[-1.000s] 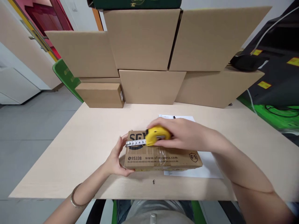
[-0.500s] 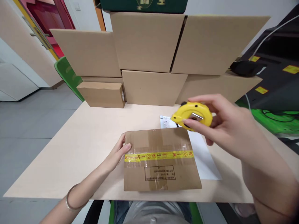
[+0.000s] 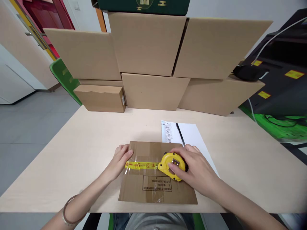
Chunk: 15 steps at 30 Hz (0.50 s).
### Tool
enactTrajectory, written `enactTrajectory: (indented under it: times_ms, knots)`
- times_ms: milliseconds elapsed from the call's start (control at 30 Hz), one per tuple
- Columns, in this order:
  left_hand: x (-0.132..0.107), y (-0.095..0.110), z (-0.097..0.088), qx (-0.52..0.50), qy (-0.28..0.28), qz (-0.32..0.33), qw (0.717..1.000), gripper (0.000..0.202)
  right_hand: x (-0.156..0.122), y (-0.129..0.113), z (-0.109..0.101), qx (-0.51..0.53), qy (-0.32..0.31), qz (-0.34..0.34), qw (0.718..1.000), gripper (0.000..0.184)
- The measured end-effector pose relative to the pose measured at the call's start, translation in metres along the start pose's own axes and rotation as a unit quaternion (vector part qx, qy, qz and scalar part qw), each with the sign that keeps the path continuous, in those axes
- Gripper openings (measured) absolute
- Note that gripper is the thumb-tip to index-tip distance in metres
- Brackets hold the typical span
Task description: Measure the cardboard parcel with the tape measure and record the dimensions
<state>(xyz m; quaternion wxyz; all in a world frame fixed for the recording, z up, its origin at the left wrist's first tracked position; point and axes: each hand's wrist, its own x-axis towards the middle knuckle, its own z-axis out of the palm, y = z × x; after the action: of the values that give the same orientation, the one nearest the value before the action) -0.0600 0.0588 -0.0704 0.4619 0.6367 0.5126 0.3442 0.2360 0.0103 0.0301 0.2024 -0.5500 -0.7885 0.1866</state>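
Observation:
A flat brown cardboard parcel [image 3: 153, 188] lies on the table near its front edge, sealed with yellow printed tape and bearing a small printed label. My right hand [image 3: 194, 167] grips a yellow tape measure [image 3: 172, 165] and rests it on the parcel's top, right of centre. My left hand [image 3: 120, 159] presses on the parcel's left edge at the end of the yellow tape, with its fingers curled over the edge. A bracelet circles my left wrist.
A white sheet of paper [image 3: 189, 135] with a black pen [image 3: 180, 134] lies just behind the parcel on the light wooden table [image 3: 72, 153]. Large cardboard boxes [image 3: 146, 44] are stacked along the far edge, with a small box [image 3: 99, 98] at the left. A green chair [image 3: 63, 78] stands behind.
The parcel went from standing on its side to lying flat. My right hand lifted the tape measure away to the right, then brought it down onto the parcel's top.

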Motion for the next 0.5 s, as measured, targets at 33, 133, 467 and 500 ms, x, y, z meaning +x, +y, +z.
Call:
enactTrajectory:
  times_ms: [33,133,467,500]
  knots:
    - [0.000,-0.001,0.001,-0.001,-0.001,-0.011,1.000,0.045,-0.001,0.001,0.001,-0.032,0.015,-0.021,0.999,0.025]
    - [-0.001,-0.001,0.008,-0.108,-0.023,-0.024,0.994,0.053,-0.001,0.009,-0.001,-0.062,0.043,-0.048,0.996,0.030]
    - [0.001,0.011,0.027,-0.347,-0.051,-0.039,0.936,0.061,0.042,0.111,0.029,-0.096,-0.041,0.245,0.964,0.037]
    - [0.001,0.012,0.028,-0.363,-0.056,-0.046,0.929,0.057,0.046,0.118,0.034,-0.089,-0.041,0.246,0.964,0.034]
